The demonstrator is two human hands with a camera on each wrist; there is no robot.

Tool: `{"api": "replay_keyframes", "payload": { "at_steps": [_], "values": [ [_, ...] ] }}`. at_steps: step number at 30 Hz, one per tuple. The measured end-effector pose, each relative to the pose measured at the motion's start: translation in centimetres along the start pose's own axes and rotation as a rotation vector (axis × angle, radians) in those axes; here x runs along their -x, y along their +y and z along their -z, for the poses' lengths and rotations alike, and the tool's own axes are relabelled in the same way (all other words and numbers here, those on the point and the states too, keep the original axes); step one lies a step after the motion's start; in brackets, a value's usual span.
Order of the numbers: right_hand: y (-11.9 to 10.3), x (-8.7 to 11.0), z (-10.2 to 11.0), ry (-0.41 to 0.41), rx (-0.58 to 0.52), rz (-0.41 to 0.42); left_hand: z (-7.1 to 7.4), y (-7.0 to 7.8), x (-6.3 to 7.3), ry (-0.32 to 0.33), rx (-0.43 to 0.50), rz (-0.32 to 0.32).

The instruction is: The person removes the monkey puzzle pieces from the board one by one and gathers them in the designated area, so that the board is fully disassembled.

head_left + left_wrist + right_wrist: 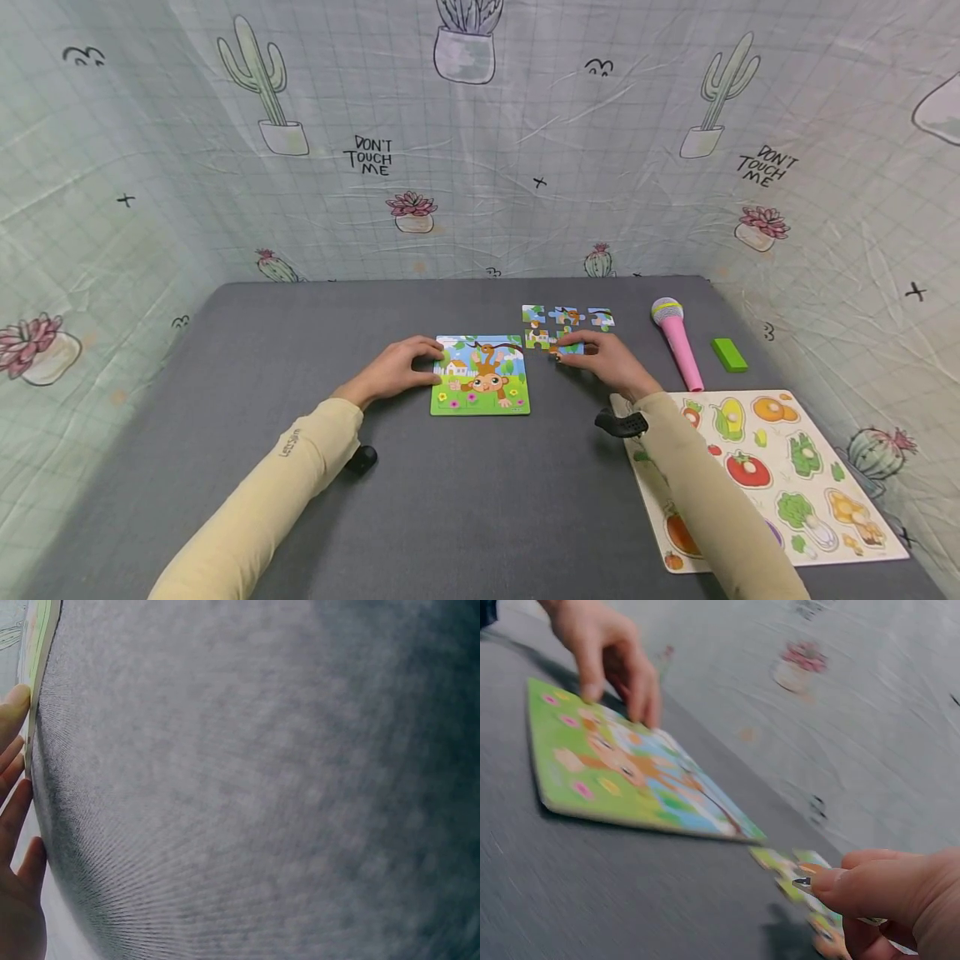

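In the head view, a square puzzle board [480,397] with an upside-down cartoon monkey lies flat on the dark table. My left hand [396,367] rests at its left edge, thumb and fingertips touching the rim. To the board's right, my right hand [602,357] pinches a small puzzle piece [556,356] between thumb and fingers, which mostly hide it. Several loose puzzle pieces [537,338] lie beside and beyond that hand. In the right wrist view, the thumb and fingers [836,891] are close together above the loose pieces.
A pink toy microphone [681,346] and a green block [729,355] lie to the right. Nearer, a vegetable picture board [750,533] lies partly under the right forearm. Patterned cloth [480,167] walls in the table [450,517] at the back and sides.
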State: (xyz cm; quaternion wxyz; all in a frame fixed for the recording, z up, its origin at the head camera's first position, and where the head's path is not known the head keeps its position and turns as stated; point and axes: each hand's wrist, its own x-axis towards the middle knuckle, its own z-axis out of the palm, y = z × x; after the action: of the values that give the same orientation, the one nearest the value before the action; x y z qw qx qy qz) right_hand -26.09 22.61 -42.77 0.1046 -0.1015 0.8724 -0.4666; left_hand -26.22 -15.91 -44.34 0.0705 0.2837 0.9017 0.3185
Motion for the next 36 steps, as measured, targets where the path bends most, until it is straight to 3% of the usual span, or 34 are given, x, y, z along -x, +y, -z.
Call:
{"api": "replay_keyframes", "payload": {
  "at_steps": [7,14,25,36],
  "values": [
    [2.5,0.7,3.1,0.058,-0.024,-0.026,0.0,-0.1,-0.1,-0.011,-0.002,0.012],
    [3.8,1.1,4.9,0.114,0.057,-0.045,0.0,-0.1,-0.2,-0.011,0.007,0.018],
    [3.9,0.4,5.0,0.165,0.091,-0.076,-0.2,-0.1,0.2,0.026,0.004,-0.054],
    [4.6,-0.5,4.6,0.211,0.235,-0.053,-0.1,-0.1,-0.1,0.0,0.004,0.001]
  ]
}}
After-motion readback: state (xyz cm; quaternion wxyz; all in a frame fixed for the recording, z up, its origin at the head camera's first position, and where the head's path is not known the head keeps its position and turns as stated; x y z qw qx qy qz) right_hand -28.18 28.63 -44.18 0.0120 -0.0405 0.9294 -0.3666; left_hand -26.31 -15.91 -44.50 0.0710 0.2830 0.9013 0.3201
